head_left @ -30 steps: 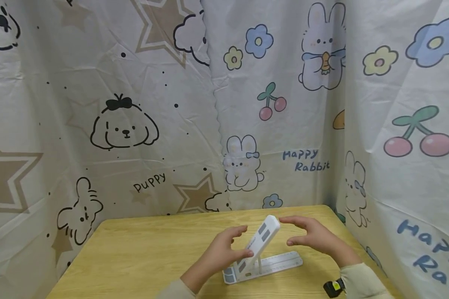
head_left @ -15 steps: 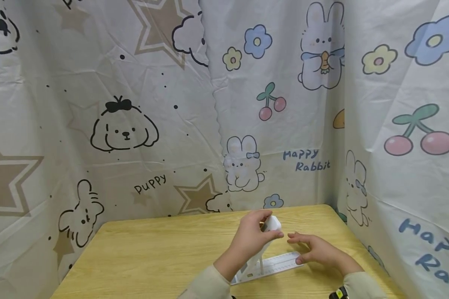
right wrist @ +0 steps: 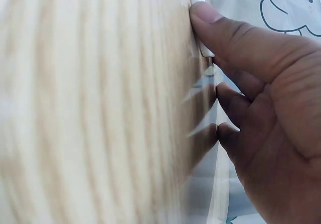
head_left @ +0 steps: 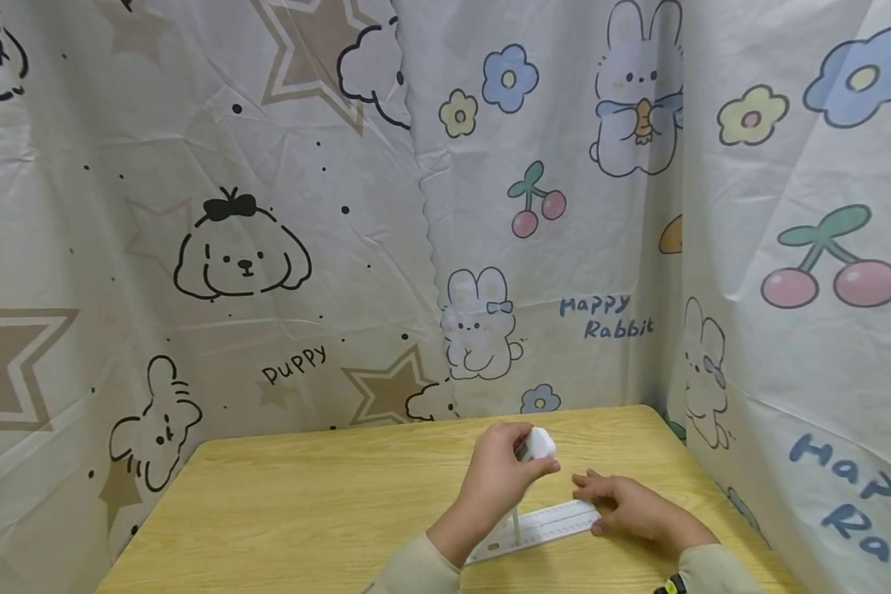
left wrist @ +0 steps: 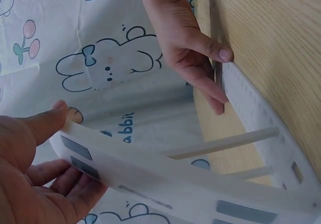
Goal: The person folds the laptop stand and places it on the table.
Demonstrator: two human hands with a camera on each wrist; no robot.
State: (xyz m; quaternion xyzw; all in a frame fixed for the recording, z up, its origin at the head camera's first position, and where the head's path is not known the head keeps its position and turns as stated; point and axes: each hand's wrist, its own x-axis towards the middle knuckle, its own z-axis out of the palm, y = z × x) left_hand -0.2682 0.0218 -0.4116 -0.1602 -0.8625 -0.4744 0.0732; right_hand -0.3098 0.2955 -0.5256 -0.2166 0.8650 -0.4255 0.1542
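A white folding stand with grey pads is propped open on the table. Its raised panel (left wrist: 150,171) slants up from the base (head_left: 557,523), with thin struts (left wrist: 225,142) between the two. My left hand (head_left: 492,469) grips the panel's upper end, thumb on one edge and fingers on the other; in the head view it hides most of that panel. At the base's right end, my right hand (head_left: 642,509) pinches the tip between thumb and fingers. The right wrist view has the thumb (right wrist: 208,14) against the white edge, fingertips touching the tabletop.
The wood-grain table (head_left: 304,511) extends to the left and behind the stand. Curtains (head_left: 371,247) printed with cartoon animals hang at its back and right sides. A black and yellow device (head_left: 671,585) sits by the right cuff.
My left hand has moved up and right from the panel's lower part to grip its top end. My right hand has come down from beside the panel's top to the base's end.
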